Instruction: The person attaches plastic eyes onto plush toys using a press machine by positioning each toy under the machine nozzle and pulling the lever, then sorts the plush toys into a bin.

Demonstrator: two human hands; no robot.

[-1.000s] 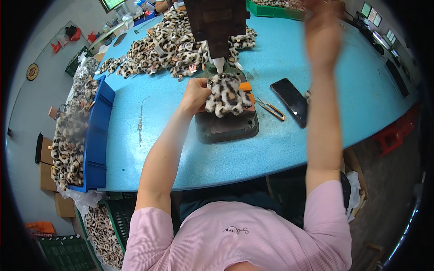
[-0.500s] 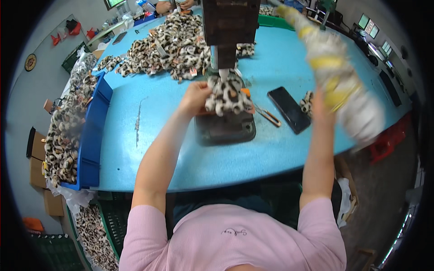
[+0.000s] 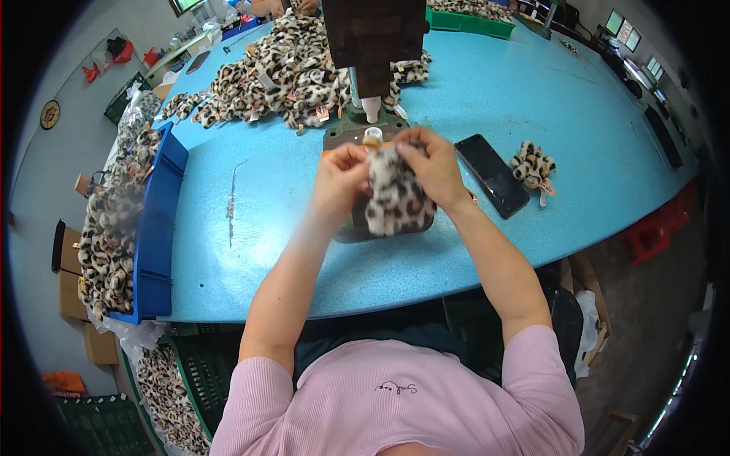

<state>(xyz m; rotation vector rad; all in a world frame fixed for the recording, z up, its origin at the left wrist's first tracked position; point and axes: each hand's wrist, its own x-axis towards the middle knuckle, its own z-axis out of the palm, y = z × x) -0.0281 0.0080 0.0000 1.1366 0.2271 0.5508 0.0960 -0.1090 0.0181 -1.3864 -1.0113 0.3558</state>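
A leopard-print plush piece [image 3: 397,199], cream with dark spots, hangs in front of the dark press machine [image 3: 374,34]. My left hand [image 3: 342,176] pinches its upper left edge, fingers closed. At the upper right edge, my right hand [image 3: 432,167] grips it between thumb and fingers. The piece is a little blurred and covers part of the machine's base. Above it points the white nozzle [image 3: 371,110], apart from the plush, with a white round seat [image 3: 372,133] below. A small tan bit shows at the plush's top; I cannot make out what it is.
A black phone [image 3: 493,176] lies right of my right hand, beside a small tagged plush toy [image 3: 532,165]. A large plush heap [image 3: 281,72] covers the far left. Filled crates stand around: a blue bin [image 3: 156,228] at left, a green tray [image 3: 471,23] at the back.
My right hand has come from the right to the plush. The blurred white-and-yellow wrapped thing near it has left view. The plush has moved down from the nozzle, held by both hands.
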